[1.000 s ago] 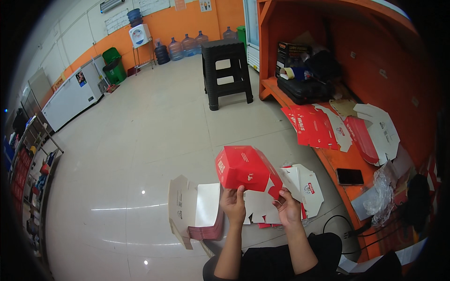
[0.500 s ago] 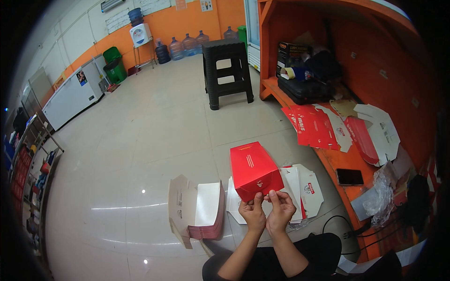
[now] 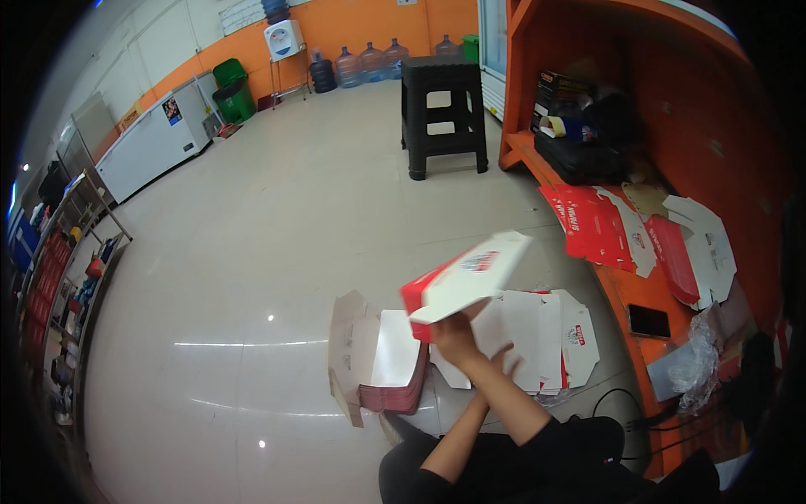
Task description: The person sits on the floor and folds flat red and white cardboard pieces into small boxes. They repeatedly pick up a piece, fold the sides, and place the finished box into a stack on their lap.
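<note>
My right hand (image 3: 456,339) is closed on a red and white folded carton box (image 3: 470,275), held tilted above the floor, with a white printed panel facing up. The box hides part of its fingers. Crossing under the right forearm, my left hand (image 3: 507,363) has its fingers apart and holds nothing; it is slightly blurred and hangs over flat white and red carton sheets (image 3: 537,336). Left of the hands stands a stack of nested carton boxes (image 3: 392,398) with pinkish-red sides, a white inner face and a raised flap.
To the right, an orange bench (image 3: 617,290) carries red carton sheets (image 3: 592,220), a phone (image 3: 649,321), clear plastic wrap (image 3: 698,357) and a black case (image 3: 575,160). Cables trail beside it. A black stool (image 3: 442,113) stands ahead; a metal rack (image 3: 63,294) is at left.
The box has turned from its red side to its white panel. My left hand has let go and moved under the right forearm; my right hand has moved left with the box. The view has shifted.
</note>
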{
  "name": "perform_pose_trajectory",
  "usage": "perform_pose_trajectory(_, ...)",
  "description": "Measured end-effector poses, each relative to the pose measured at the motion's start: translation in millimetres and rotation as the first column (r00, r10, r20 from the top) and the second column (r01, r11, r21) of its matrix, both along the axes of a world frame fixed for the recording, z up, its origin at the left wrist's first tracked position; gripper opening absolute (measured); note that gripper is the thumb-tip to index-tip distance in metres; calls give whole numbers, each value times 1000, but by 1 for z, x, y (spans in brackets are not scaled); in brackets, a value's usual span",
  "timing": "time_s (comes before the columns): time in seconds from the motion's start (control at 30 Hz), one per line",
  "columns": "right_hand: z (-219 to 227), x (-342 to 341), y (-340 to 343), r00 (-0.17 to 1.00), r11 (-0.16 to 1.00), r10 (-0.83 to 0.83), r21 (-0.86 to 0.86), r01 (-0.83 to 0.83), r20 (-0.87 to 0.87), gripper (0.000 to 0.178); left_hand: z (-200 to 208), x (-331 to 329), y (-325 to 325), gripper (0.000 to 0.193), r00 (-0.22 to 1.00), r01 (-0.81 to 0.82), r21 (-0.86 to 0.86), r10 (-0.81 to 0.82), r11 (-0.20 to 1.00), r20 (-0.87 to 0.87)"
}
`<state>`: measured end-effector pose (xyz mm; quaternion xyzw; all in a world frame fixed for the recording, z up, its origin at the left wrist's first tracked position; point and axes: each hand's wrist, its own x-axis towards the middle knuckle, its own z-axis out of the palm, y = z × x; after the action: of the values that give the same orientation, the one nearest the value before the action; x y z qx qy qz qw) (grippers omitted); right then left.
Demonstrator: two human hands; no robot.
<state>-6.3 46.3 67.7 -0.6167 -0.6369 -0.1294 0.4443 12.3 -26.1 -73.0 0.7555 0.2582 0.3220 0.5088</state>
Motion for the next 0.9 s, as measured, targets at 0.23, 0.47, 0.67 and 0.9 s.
perform_pose_trajectory(0.23, -74, -90, 18, 927, 689, 366, -693, -210, 84, 26, 9, -13, -14, 51, 650, 581, 268, -240, 769, -721)
perform_pose_trajectory(0.47, -56, -91, -7, 910, 430, 409, -864, -263, -73, 31, 7, 3, -14, 20, 627, 534, 220, -208, 816, -751)
perform_pose_trajectory(0.67, 3, 28, -90, 898, 737, 336, -515, -438, -285, 46, -4, -11, -16, 28, 905, 196, 555, 69, 809, -420)
perform_pose_trajectory(0.9, -27, 201, -217, 967, 187, -224, -979, -83, -125, 74, 24, 0, -2, 25, 770, 380, 120, -242, 917, -591)
